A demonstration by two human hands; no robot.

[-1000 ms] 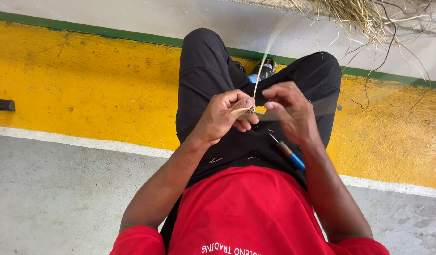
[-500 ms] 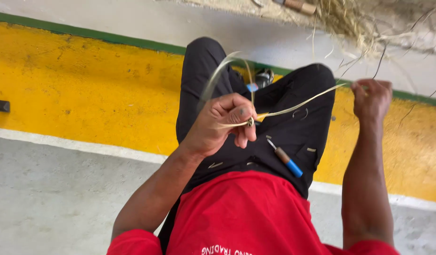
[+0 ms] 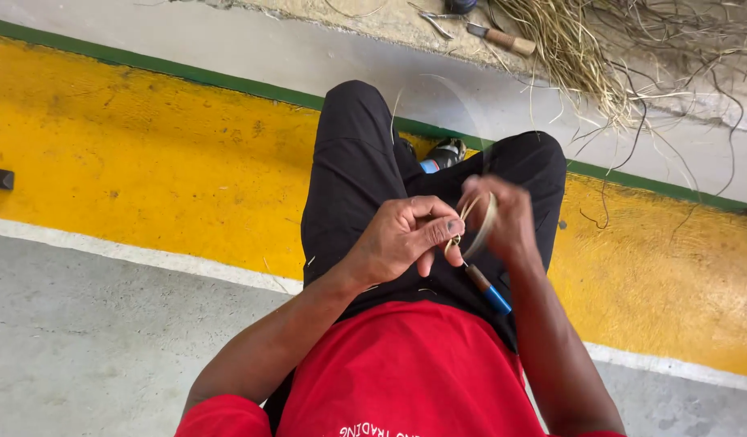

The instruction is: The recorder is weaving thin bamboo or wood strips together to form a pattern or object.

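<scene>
Close together, both hands (image 3: pixel 454 231) on fibre strip (image 3: pixel 482 222).

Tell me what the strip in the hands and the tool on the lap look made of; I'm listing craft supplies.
The strip looks like dried plant fibre, perhaps cane or reed: pale tan, matt, thin, and it bends in a loop between the left hand and right hand. The tool on the lap seems to have a glossy blue plastic end and a brown, possibly wooden, shaft; its tip is hidden.
</scene>
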